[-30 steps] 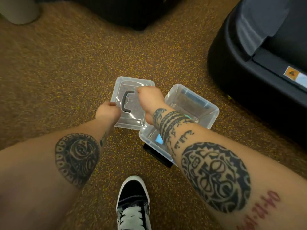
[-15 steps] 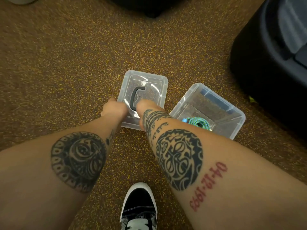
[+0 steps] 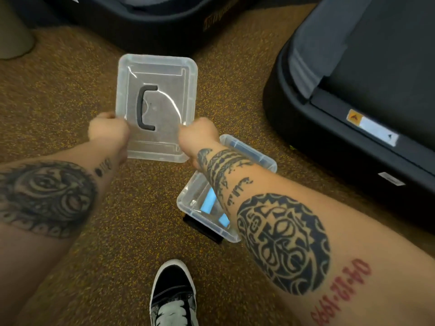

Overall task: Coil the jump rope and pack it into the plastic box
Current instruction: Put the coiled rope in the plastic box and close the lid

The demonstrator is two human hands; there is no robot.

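A clear plastic lid (image 3: pixel 162 74) with a dark handle is held up above the carpet. My left hand (image 3: pixel 109 129) grips its left edge and my right hand (image 3: pixel 200 131) grips its right edge. The open clear plastic box (image 3: pixel 188 203) stands on the floor below my right forearm, which hides most of its inside. A light blue piece of the jump rope (image 3: pixel 208 202) shows in the box; the cord itself is hidden.
The floor is brown speckled carpet. A big black machine base (image 3: pixel 353 95) stands at the right and another dark base (image 3: pixel 153 22) at the top. My black-and-white shoe (image 3: pixel 173 295) is at the bottom. A small black object (image 3: pixel 202 229) lies under the box's near corner.
Both hands have lifted the lid off the carpet and now hold it by its two sides. My right forearm again covers the box, hiding the green-blue cord seen half a second ago.
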